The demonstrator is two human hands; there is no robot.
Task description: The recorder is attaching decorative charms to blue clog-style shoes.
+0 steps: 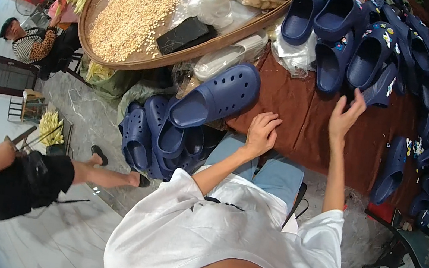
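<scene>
My left hand (262, 135) rests at the near edge of a brown cloth (305, 111) on the table, its fingers lying loosely on it with nothing visible in them. A plain navy clog (217, 95) with round vent holes lies just to its left. My right hand (345, 118) is raised over the cloth, thumb and fingers apart, with the fingertips close to the heel of a navy clog (368, 59) decorated with small charms. Whether they touch it I cannot tell. More charm-covered navy clogs (331, 65) are heaped around it at the far right.
A round woven tray (125, 65) of pale kernels stands at the far left, holding a black phone-like object (184, 36). Several plain navy clogs (140, 137) hang in a cluster left of my lap. A walking person (27, 179) and a seated person (35, 46) are at the left.
</scene>
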